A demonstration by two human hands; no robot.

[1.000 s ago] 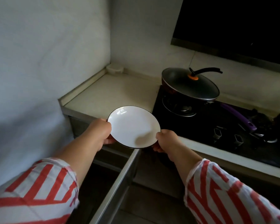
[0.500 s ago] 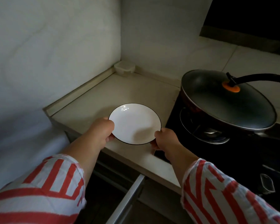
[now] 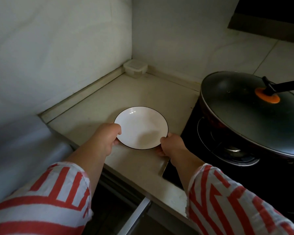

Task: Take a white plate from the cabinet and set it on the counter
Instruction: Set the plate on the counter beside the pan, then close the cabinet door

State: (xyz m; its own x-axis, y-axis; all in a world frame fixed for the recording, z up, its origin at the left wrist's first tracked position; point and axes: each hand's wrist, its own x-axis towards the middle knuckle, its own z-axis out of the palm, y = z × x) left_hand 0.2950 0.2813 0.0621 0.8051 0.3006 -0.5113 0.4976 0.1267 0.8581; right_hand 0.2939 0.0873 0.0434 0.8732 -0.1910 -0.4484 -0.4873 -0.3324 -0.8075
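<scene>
A round white plate (image 3: 141, 127) with a thin dark rim is over the beige counter (image 3: 98, 107), close to its surface; I cannot tell whether it touches. My left hand (image 3: 107, 137) grips its left edge, thumb on the rim. My right hand (image 3: 171, 145) grips its lower right edge. Both sleeves are white with red stripes. Below the counter's front edge the cabinet drawer (image 3: 136, 216) stands pulled open.
A dark pan with a glass lid (image 3: 241, 109) and orange knob sits on the black stove (image 3: 227, 155) right of the plate. A small clear lidded container (image 3: 135, 67) stands in the back corner. White walls close the counter at left and back.
Both hands carried the plate from above the open drawer forward over the counter and lower. The view came closer to the counter.
</scene>
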